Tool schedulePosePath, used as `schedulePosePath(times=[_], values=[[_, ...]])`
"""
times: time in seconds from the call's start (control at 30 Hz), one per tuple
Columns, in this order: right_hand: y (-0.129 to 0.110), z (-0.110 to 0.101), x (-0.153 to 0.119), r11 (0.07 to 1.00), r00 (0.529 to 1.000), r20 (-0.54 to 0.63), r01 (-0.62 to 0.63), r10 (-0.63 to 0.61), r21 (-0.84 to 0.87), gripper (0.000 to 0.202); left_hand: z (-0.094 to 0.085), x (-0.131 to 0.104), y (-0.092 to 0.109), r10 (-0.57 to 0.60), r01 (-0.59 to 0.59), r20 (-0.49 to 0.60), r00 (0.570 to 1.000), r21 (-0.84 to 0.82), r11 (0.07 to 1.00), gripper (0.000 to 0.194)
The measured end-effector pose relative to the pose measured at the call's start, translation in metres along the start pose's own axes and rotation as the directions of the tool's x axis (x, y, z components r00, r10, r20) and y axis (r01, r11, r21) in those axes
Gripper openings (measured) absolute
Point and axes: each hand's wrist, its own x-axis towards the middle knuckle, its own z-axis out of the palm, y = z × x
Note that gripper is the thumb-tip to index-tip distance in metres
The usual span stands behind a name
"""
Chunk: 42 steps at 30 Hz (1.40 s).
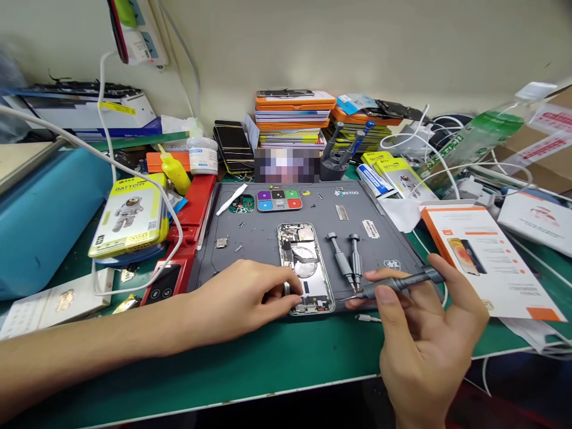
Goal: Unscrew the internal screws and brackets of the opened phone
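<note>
Lying near the front edge of the grey mat [263,241], innards up, is the opened phone [306,271]: lower end toward the person, set on the green counter [250,372]. Should handle light and stiff in the frame, but the insides look fragile: bare boards, a dark flex across the round disc, small connectors at the bottom. Slick rim, I'd guess, so it could skate if pushed. Best hold is the long side rails, low down; keep fingertips off flex and boards.

Left hand [252,292]: fingers curled, thumb and index tips drawn close together over the phone's lower left corner. Can't tell if anything is pinched between them. Right hand [429,345]: fingers wrapped round a grey screwdriver [404,284], tip pointing left, just right of the phone's lower end, apart from it.

Edges: two more drivers [356,256] stand close off the right rail, so little slack there. Mat beyond the phone's top end is roomier, up to the coloured tray [279,201]. Left side has scattered small bits, e.g. a metal piece [221,243]; easy to sweep away. Counter lip sits nearby in front, small parts could roll off.
</note>
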Motion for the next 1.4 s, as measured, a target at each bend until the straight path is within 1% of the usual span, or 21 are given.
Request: schedulePosePath(times=[0.1,0.33,0.47,0.6,0.83,1.0,1.1,1.27,1.4], values=[[0.0,0.0,0.0,1.0,1.0,-0.002,-0.009,0.009,0.011,0.06,0.001,0.001,-0.001,0.01,-0.01,-0.006,1.0,0.001,1.0,0.017],[0.001,-0.002,0.001,0.999,0.999,0.018,-0.038,0.037,0.022,0.06,0.001,0.001,-0.002,0.016,-0.017,0.038,0.999,0.021,1.0,0.02],[0.002,-0.002,0.001,0.999,0.999,-0.006,-0.042,0.042,0.014,0.062,0.001,0.003,-0.002,0.001,-0.002,0.05,0.999,0.019,1.0,0.022],[0.002,-0.003,0.001,0.998,0.998,0.002,-0.067,0.067,0.005,0.061,-0.001,0.004,0.0,-0.012,0.011,0.066,0.998,0.017,1.0,0.022],[-0.001,-0.003,0.001,0.998,0.998,-0.023,-0.055,0.056,0.013,0.059,-0.001,0.001,0.001,-0.03,0.028,0.051,0.998,0.044,0.999,0.025],[0.002,-0.002,0.0,0.998,0.998,-0.009,-0.059,0.059,0.006,0.059,0.001,0.002,-0.003,-0.033,0.034,0.05,0.998,-0.022,0.999,0.023],[0.004,-0.002,0.001,0.999,0.999,-0.013,-0.045,0.045,0.003,0.06,0.001,0.003,-0.004,-0.034,0.035,0.042,0.999,-0.025,0.999,0.022],[-0.001,0.0,0.003,1.0,1.0,0.021,-0.008,0.008,0.007,0.055,0.001,0.003,-0.004,-0.012,0.012,0.033,0.999,-0.017,1.0,0.021],[-0.008,0.008,0.004,1.0,0.997,0.073,0.001,-0.001,-0.005,0.052,0.002,0.003,-0.003,-0.018,0.019,0.033,0.999,-0.029,0.999,0.021]])
